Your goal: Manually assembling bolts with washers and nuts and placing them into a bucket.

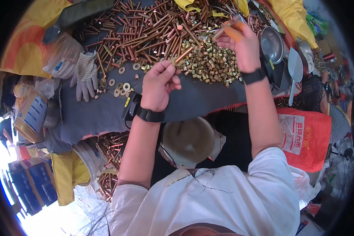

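My left hand (160, 84) is closed, thumb and forefinger pinching a copper-coloured bolt (185, 54) that points up and to the right. A flat brass-coloured washer (174, 61) sits at the bolt's lower end, by the fingertips. Higher up on the right, my right hand (242, 43) wears orange finger covers (233, 32). Its fingers are pinched together over the pile, and what lies between them is too blurred to name. Beneath and between both hands spreads a heap of small brass-coloured sleeves (212, 65).
Long copper-coloured bolts (145, 33) lie heaped behind. Loose washers (118, 92) and a grey-white work glove (85, 74) are on the left. A metal bowl (272, 45) and a pale scoop (294, 70) sit right. Below the table edge is a round tub (188, 143).
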Tool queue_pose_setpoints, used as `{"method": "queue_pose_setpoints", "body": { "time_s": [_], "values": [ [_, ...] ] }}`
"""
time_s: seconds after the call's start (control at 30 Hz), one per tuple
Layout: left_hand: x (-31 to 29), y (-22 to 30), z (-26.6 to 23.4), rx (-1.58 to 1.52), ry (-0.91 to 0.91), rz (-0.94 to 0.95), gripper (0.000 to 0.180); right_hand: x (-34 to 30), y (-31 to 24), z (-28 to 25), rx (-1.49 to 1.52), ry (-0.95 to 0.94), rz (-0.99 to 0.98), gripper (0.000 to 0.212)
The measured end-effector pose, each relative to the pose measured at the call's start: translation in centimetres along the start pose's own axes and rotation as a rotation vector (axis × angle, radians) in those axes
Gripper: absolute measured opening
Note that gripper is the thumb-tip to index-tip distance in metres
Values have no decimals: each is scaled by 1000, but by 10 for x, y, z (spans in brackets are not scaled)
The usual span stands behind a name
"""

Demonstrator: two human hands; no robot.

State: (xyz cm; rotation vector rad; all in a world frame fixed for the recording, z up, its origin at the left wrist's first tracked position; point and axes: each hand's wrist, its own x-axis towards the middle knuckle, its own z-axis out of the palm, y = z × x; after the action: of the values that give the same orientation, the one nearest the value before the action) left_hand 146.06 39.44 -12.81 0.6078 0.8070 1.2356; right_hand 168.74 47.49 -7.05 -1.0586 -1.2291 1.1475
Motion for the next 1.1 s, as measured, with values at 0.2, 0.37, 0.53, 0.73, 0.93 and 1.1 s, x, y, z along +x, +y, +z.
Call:
{"method": "queue_pose_setpoints", "body": {
  "time_s": [0.2, 0.37, 0.53, 0.73, 0.93, 1.1],
  "values": [
    [-1, -7, 1, 53, -51, -28, 15, -52, 10, 31, 361, -99, 55, 21],
    [-2, -3, 1, 74, -26, -28, 17, -51, 18, 32, 401, -147, 35, 20],
    [-12, 6, 31, -108, -102, -42, 25, -61, 39, 53, -266, -215, -250, 20],
    [0, 8, -12, -31, -12, -76, 22, -59, 43, 45, -740, -283, -394, 23],
    [3, 9, -21, -142, -25, -56, 16, -59, 65, 53, -1317, -324, -573, 15],
    [1, 5, -19, 10, 30, -15, 16, -60, 40, 50, -154, -187, 95, 16]
  ]
}}
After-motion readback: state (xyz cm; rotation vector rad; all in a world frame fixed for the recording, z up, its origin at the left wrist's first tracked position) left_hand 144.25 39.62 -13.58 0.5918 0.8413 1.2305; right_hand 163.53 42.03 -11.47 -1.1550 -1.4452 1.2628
